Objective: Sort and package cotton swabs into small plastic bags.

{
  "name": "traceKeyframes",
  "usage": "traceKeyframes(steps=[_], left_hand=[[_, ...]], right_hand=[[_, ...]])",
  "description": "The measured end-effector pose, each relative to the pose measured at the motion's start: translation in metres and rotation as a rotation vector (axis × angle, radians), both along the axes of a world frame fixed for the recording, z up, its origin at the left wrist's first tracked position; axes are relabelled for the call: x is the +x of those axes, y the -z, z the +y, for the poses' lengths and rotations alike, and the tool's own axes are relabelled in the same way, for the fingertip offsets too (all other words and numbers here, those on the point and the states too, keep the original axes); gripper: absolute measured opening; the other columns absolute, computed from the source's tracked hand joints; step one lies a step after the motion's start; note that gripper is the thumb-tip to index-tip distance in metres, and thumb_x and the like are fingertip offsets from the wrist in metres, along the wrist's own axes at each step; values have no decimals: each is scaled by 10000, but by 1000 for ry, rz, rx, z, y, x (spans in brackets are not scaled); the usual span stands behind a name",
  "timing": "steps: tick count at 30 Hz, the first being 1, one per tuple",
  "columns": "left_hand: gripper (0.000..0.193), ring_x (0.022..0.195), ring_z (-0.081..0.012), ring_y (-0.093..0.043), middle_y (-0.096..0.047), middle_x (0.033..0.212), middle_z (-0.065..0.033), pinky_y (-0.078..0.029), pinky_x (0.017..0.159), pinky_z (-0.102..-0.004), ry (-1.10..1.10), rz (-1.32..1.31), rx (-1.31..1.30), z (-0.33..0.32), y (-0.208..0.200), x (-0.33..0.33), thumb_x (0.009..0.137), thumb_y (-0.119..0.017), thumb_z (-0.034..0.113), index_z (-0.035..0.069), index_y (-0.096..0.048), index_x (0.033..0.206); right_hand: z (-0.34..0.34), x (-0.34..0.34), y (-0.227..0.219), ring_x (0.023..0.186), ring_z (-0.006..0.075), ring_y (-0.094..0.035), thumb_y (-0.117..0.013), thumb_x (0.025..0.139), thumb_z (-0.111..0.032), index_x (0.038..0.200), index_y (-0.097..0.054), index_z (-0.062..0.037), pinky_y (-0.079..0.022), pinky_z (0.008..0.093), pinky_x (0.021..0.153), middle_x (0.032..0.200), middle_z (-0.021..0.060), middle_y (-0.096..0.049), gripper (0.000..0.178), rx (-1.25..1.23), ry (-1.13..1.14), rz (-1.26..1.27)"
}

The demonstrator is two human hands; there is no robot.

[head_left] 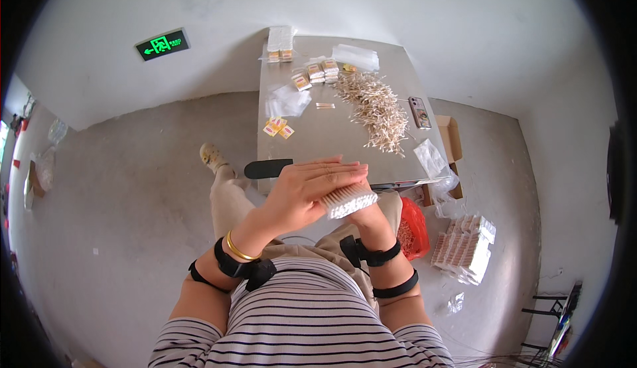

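Note:
A neat bundle of cotton swabs [350, 202] is held between my two hands in front of the table's near edge, its white tips facing me. My left hand [298, 192] lies over it with the fingers stretched together, pressing from above. Mostly hidden beneath is my right hand [366, 218], which supports the bundle from below and the right side; its fingers barely show. Beyond, a large loose heap of cotton swabs [375, 109] spreads over the metal table [325, 139]. A few swabs [325, 106] lie apart to its left.
Stacked swab packs [322, 71], clear bags [287, 100] and yellow cards [278, 127] occupy the table's left side. A phone [419, 112] lies at the right edge. On the floor at right are a red bag [415, 230], a cardboard box [450, 139] and piled packs [464, 248].

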State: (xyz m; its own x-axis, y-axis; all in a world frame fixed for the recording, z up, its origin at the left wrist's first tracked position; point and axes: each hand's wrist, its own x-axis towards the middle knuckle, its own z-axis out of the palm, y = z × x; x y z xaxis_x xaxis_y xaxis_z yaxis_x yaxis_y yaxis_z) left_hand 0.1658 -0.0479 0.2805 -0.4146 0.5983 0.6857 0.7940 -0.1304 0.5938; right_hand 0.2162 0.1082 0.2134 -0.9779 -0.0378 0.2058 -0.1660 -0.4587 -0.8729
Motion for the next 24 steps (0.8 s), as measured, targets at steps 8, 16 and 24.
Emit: traceKeyframes(steps=[8,16,24], left_hand=[[299,1264,-261,-600,-708,1230,-51,-357,1165,-481,-18,43,-62,-1,16,-15,902,-645,165,118,-700,1192],[313,1191,-264,-637,-703,1217,-58,-413,1112,-469,11,-65,32,1,29,-24,876,-664,162,101,-687,1182],[275,1117,-291,-657,-706,1172,-110,-445,1073,-452,32,-90,106,2,38,-34,937,-638,209,70,-694,1168]], right_hand=[[-8,-1,1,946,101,-646,-723,878,-47,1112,-672,-48,-516,254,789,1059,20,-691,240,-52,-17,-46],[-4,-6,30,1139,200,-628,-747,898,-124,1239,-616,-45,-505,369,1001,1211,76,-655,373,-235,-143,-117],[-9,-15,17,1129,191,-632,-742,908,-140,1245,-621,-55,-508,361,987,1194,52,-670,369,-272,-205,-105]])
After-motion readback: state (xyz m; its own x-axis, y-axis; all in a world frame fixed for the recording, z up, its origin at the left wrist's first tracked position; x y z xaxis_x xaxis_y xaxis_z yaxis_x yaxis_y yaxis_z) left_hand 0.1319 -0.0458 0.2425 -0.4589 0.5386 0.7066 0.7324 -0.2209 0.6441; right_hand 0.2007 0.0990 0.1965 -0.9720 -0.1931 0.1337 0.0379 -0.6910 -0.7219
